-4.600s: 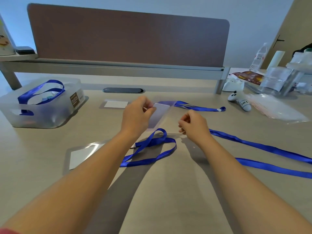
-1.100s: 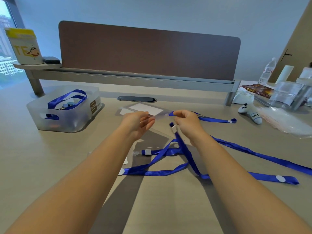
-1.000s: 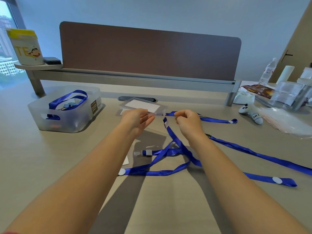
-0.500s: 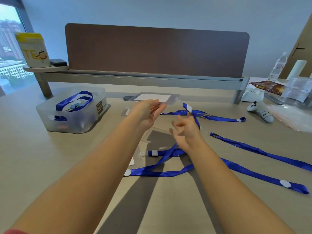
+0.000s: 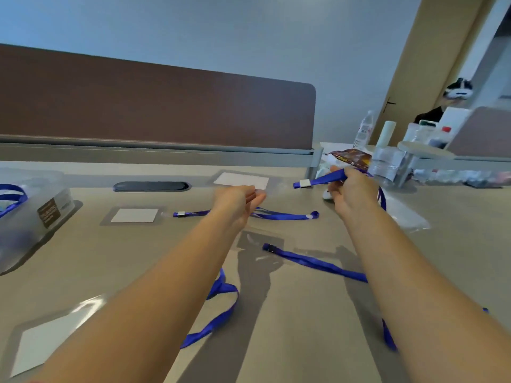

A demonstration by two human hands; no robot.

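Note:
My left hand (image 5: 237,200) pinches the near edge of a clear badge holder (image 5: 242,180) with a white card inside and holds it flat above the desk. To its right, my right hand (image 5: 351,189) grips a blue lanyard (image 5: 326,179). The lanyard's clip end points left toward the holder, with a small gap between them. Its strap loops down behind my right wrist.
More badge holders lie on the desk (image 5: 134,215) and at the near left (image 5: 47,341). Other blue lanyards (image 5: 284,216) (image 5: 312,262) (image 5: 218,313) trail across the desk. At the left stands a clear bin (image 5: 36,214); bottles (image 5: 363,131) and a snack bag (image 5: 351,157) are at the far right.
My right hand has raised the lanyard's end up and to the right, level with the badge holder. My left hand still holds the holder. The view has swung right.

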